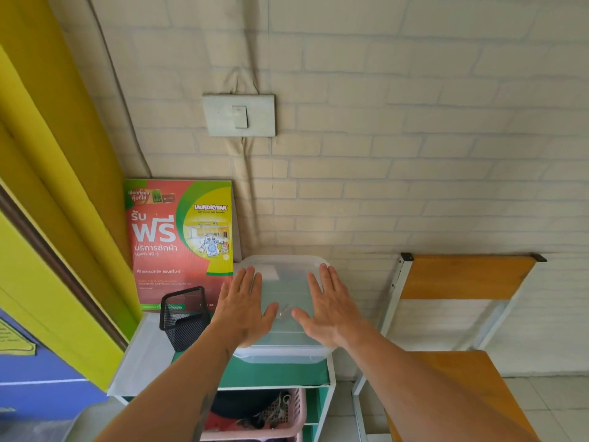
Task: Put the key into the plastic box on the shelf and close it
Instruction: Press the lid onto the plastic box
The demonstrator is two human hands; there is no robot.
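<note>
A clear plastic box [283, 354] with its translucent lid [284, 282] on top stands on the green top of the shelf [271, 374]. My left hand [242, 306] lies flat on the lid's left side, fingers spread. My right hand [325, 306] lies flat on the lid's right side in the same way. Between my thumbs a faint shape shows through the lid, possibly the key [283, 311]; I cannot tell for sure. Neither hand grips anything.
A black mesh pen holder [185, 317] stands left of the box. A red and green laundry poster [181, 244] leans on the wall behind. A pink basket [264, 416] sits on the lower shelf. A wooden chair [462, 282] stands at the right.
</note>
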